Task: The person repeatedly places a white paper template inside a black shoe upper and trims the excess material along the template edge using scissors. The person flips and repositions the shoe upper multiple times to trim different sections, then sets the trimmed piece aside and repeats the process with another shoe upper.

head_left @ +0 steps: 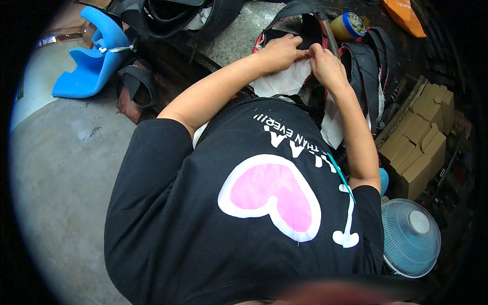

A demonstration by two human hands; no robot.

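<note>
A curved black piece with red edging [311,31] and a white cloth lining [279,84] lies over the work surface in front of me; its exact kind I cannot make out. My left hand [282,52] is on it from the left, fingers bent and pressed against the black part and the lining's upper edge. From the right, my right hand [328,68] pinches the edge of the lining, its fingertips meeting those of the left hand. Anything small between the fingertips is hidden.
Right of my hands stand a yellowish jar with a blue rim [347,26] and several black red-edged pieces [363,66]. Cardboard boxes [414,145] and a fan [410,239] are farther right. Blue foam [94,56] tied with white string is at left; an orange item [404,18] is at far right.
</note>
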